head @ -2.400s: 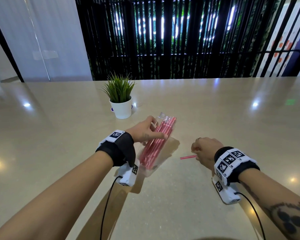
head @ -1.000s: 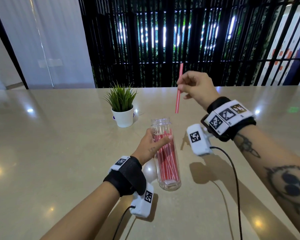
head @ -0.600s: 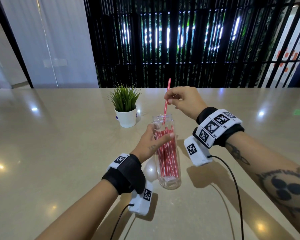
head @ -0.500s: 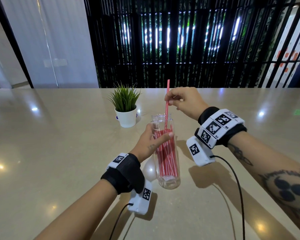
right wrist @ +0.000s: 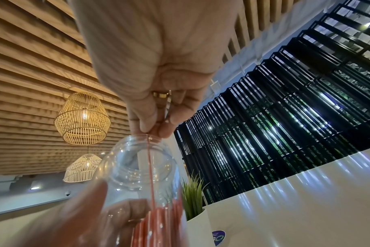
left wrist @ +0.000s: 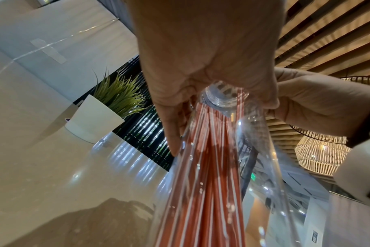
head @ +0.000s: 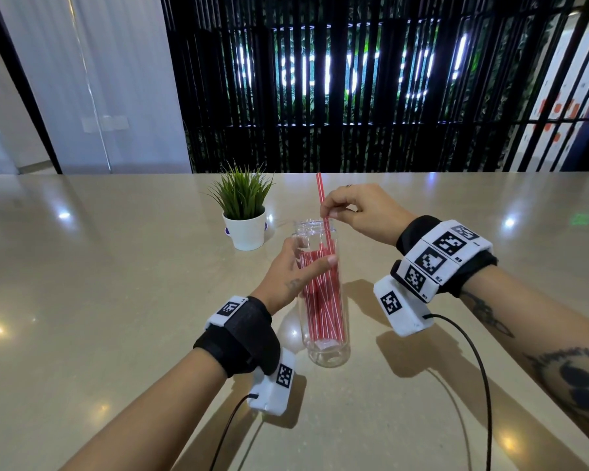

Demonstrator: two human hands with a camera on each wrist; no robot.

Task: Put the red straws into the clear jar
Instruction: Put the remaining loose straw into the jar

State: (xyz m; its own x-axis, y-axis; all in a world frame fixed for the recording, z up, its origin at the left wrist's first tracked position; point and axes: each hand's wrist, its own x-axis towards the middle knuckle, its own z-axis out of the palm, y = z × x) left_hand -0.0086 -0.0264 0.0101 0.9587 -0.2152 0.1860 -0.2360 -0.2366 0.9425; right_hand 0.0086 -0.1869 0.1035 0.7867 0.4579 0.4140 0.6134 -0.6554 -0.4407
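A tall clear jar [head: 327,348] stands upright on the beige table [head: 82,300], holding several red straws [head: 323,300]. My left hand [head: 296,270] grips the jar's upper body, thumb in front and fingers behind. My right hand [head: 334,212] pinches one red straw [head: 321,192] just above the jar's mouth; its lower part is inside the jar, its top sticks up. In the left wrist view the jar [left wrist: 264,167] and straws [left wrist: 205,183] fill the middle under my left hand [left wrist: 201,103]. In the right wrist view my right hand [right wrist: 156,128] pinches the straw [right wrist: 150,167] over the jar's mouth [right wrist: 137,160].
A small green plant in a white pot [head: 245,229] stands just behind and left of the jar. Cables run from both wrist cameras toward the table's near edge. A black slatted wall rises beyond the far edge.
My right hand has come down toward the jar's mouth, sliding the pinched straw deeper into the jar. My left hand keeps its hold on the upright jar.
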